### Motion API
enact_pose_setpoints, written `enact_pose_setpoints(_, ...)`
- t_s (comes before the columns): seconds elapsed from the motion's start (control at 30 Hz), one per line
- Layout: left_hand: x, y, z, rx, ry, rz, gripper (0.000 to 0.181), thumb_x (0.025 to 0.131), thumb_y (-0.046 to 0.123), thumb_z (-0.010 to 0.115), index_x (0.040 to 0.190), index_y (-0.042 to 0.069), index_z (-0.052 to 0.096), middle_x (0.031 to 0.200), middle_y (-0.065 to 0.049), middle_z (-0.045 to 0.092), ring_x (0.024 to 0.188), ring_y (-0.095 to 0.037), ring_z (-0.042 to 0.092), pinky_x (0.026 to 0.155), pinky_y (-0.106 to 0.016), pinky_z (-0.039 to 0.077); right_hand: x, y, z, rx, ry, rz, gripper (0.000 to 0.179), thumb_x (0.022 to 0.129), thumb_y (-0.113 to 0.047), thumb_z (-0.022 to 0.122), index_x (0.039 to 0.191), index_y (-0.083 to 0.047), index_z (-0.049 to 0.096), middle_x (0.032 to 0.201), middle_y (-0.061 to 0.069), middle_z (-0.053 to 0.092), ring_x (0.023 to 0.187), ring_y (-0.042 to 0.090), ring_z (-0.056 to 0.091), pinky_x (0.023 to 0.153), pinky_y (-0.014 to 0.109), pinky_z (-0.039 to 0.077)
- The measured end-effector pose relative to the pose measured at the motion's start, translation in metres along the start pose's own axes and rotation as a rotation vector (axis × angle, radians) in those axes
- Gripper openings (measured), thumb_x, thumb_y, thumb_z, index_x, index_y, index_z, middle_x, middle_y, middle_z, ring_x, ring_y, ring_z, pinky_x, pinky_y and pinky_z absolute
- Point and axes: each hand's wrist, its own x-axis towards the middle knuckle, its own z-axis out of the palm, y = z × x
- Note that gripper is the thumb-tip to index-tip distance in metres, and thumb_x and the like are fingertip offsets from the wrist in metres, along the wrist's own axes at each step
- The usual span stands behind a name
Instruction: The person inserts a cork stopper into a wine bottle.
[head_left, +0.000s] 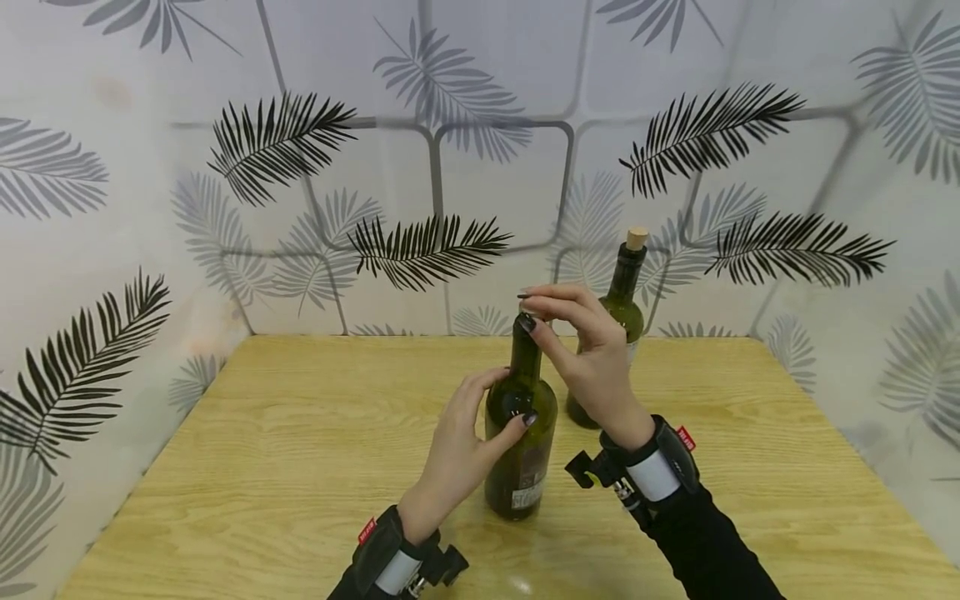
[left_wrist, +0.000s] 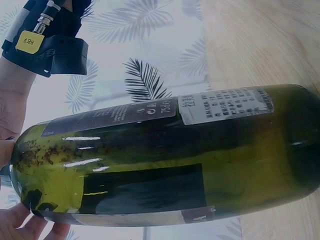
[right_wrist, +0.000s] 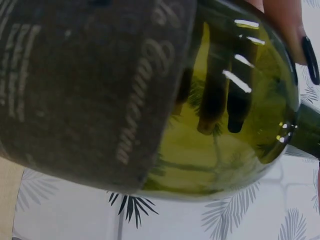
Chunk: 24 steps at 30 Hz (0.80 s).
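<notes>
A green glass wine bottle stands upright on the wooden table, bearing a dark label and a small white sticker. My left hand grips it round the shoulder, thumb in front and fingers on the far left side. At the top of the neck, the thumb and fingers of my right hand close together on the mouth. Whether a cork sits between those fingertips is hidden. In the right wrist view the bottle's dark label fills the left, and the left thumb shows at upper right.
Behind my right hand stands a second green wine bottle, partly covered, with a pale cork sticking out of its mouth. A leaf-patterned backdrop rises past the back edge of the wooden table.
</notes>
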Motion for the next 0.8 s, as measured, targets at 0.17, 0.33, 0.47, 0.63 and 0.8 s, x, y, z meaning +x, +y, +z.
enact_pose_setpoints(0.17,-0.002,-0.002,-0.001,-0.005,-0.002,0.016,0.052,0.085,0.016,0.070,0.132,0.008,0.050,0.131,-0.010,0.051,0.122,-0.025,0.048,0.096,-0.046,0.043,-0.004,0.000,0.002,0.001,0.018,0.012,0.031,0.092,-0.017,0.062,0.113,0.006,0.063,0.114,0.003,0.060,0.101,0.010,0.057,0.084,0.024,0.049)
enact_pose_setpoints(0.33,-0.001,-0.002,-0.005,-0.011,-0.027,0.034,0.055,0.084,0.015,0.071,0.134,0.008,0.049,0.133,-0.010,0.051,0.124,-0.025,0.048,0.098,-0.044,0.042,-0.012,-0.002,0.002,-0.038,0.022,0.060,0.041,0.091,-0.015,0.063,0.119,0.014,0.054,0.118,-0.005,0.058,0.106,0.008,0.055,0.084,0.024,0.049)
enact_pose_setpoints(0.47,0.000,-0.003,-0.007,-0.007,-0.063,0.017,0.060,0.083,0.014,0.072,0.137,0.010,0.046,0.136,-0.008,0.049,0.126,-0.025,0.046,0.100,-0.045,0.041,-0.020,-0.003,0.000,-0.087,0.005,0.117,0.043,0.089,-0.009,0.065,0.123,0.013,0.051,0.117,0.009,0.060,0.108,0.008,0.054,0.084,0.024,0.048)
enact_pose_setpoints(0.63,-0.003,-0.006,-0.006,0.009,-0.080,-0.011,0.066,0.080,0.018,0.076,0.138,0.012,0.045,0.137,-0.008,0.047,0.127,-0.026,0.044,0.101,-0.047,0.038,-0.030,-0.004,-0.005,-0.121,-0.033,0.166,0.048,0.089,-0.015,0.065,0.128,0.009,0.049,0.113,0.026,0.057,0.109,0.009,0.053,0.086,0.024,0.046)
enact_pose_setpoints(0.8,-0.004,-0.009,-0.004,0.011,-0.095,-0.032,0.074,0.076,0.021,0.080,0.139,0.013,0.043,0.135,-0.008,0.048,0.123,-0.026,0.046,0.099,-0.049,0.039,-0.043,-0.003,-0.010,-0.142,-0.047,0.192,0.051,0.088,-0.015,0.067,0.130,0.006,0.048,0.111,0.023,0.059,0.105,0.016,0.055,0.086,0.024,0.046)
